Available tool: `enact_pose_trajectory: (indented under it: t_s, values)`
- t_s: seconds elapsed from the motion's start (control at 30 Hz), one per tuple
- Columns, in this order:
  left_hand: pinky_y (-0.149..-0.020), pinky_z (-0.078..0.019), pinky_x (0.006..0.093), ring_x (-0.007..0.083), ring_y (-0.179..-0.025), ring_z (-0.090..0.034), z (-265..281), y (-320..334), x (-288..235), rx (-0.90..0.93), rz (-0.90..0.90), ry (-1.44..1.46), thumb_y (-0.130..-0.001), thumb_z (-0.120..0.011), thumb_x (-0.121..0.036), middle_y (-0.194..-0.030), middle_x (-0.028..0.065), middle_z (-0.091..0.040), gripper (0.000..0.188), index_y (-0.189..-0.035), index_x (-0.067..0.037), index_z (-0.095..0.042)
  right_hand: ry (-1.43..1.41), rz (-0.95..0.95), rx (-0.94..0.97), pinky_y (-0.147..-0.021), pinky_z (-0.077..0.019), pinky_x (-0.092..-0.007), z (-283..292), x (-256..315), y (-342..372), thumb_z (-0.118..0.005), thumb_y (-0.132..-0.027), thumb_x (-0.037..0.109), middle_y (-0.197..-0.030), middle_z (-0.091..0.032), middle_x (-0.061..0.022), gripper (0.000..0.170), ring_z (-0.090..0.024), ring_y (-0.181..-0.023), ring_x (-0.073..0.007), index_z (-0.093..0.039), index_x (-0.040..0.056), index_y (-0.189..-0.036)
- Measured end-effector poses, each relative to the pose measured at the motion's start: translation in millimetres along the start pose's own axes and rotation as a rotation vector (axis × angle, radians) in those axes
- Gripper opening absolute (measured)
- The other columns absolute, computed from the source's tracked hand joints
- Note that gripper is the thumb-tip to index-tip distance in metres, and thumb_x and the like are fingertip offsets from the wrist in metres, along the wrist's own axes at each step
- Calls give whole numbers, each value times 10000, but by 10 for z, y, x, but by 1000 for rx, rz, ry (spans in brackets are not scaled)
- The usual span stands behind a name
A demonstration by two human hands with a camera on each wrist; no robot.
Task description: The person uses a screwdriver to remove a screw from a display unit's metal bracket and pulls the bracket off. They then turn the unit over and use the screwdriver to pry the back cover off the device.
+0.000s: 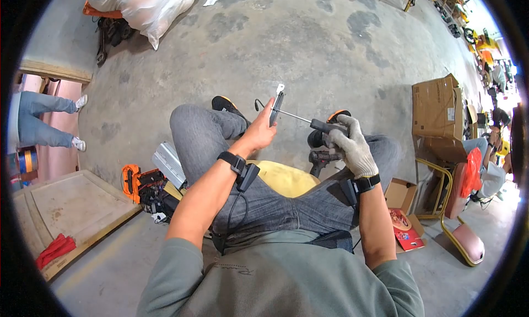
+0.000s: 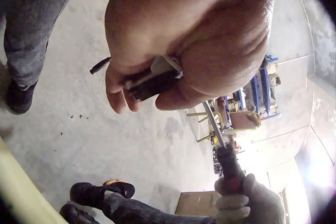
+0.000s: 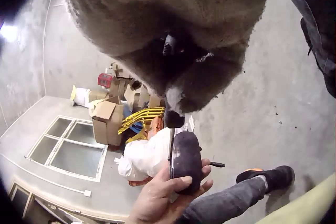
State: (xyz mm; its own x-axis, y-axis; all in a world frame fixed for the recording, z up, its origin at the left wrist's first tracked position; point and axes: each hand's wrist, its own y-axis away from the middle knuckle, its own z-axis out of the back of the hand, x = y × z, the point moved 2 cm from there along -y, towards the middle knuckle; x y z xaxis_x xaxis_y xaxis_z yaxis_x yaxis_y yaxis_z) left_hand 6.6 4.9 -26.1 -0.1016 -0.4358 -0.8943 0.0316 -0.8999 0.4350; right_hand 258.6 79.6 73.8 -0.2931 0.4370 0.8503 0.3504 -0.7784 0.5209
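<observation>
The bare left hand (image 1: 260, 132) pinches a dark, rounded housing (image 3: 187, 155) between the thumb on one face and the fingers on the other; the housing is held up in front of the seated person, above the floor between the knees. A short black cable (image 3: 217, 164) projects from behind it, and a white tab (image 1: 280, 88) stands at its upper end. The right hand (image 1: 355, 149), in a pale knitted glove, is wrapped round the dark handle of a screwdriver (image 1: 318, 125). The metal shaft extends toward the left hand and reaches the side of the housing; whether its tip is seated in a screw cannot be told. Just below the gloved hand is a power drill (image 1: 321, 159), near the inner side of the right leg. Between the thighs appears a rounded yellow surface (image 1: 284, 179). Beside the left knee lie a silver finned case (image 1: 169, 164) and an orange object (image 1: 130, 183). Farther out, a cardboard box (image 1: 437, 109) stands to the right, and a white plastic sack (image 1: 149, 11) sits at upper left.
</observation>
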Motion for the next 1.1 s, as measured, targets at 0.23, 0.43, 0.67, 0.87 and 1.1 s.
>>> enact_pose_trajectory:
  t_s: [0.23,0.43,0.67,0.87,1.1]
  values:
    - [-1006,-458,338,283,-1186,-547,-22,-29,107,-36,-54,-27,-843,-511,68,-1532,237,-383,870,-1619,-50,-136,-27,-31,-50,-547,-491,-263,-55,-29,-5,-634,-942,229,-879,-619,-85,551,-598,-639,-112,-417,-58,-1359]
    - [-937,-468,313,203,-1035,-577,-30,-18,78,-33,-24,-74,-859,-491,86,-1203,122,-567,903,-1642,-164,-116,37,-212,118,-564,-504,-257,82,140,-8,-641,-937,222,-935,-623,-98,537,-609,-659,-119,-435,-56,-1349]
    - [-921,-472,307,190,-1023,-568,-37,-81,218,-69,-81,-81,-861,-486,88,-1194,113,-568,902,-1642,-177,-119,13,24,-37,-553,-492,-263,-20,-66,-27,-604,-972,250,-924,-615,-94,488,-595,-632,-115,-450,-48,-1326]
    - [-916,-478,313,192,-1020,-583,-36,-42,130,-47,-46,-61,-857,-486,84,-1194,120,-576,903,-1641,-175,-121,-65,-184,76,-629,-535,-286,3,92,18,-654,-946,183,-1009,-619,-125,534,-621,-709,-140,-419,-57,-1361]
    - [-918,-478,314,189,-1017,-586,-43,-96,235,-57,-76,-94,-856,-485,77,-1185,116,-581,901,-1641,-172,-122,-11,-30,23,-566,-508,-273,24,-57,-39,-641,-968,259,-995,-645,-120,515,-614,-673,-126,-465,-47,-1342]
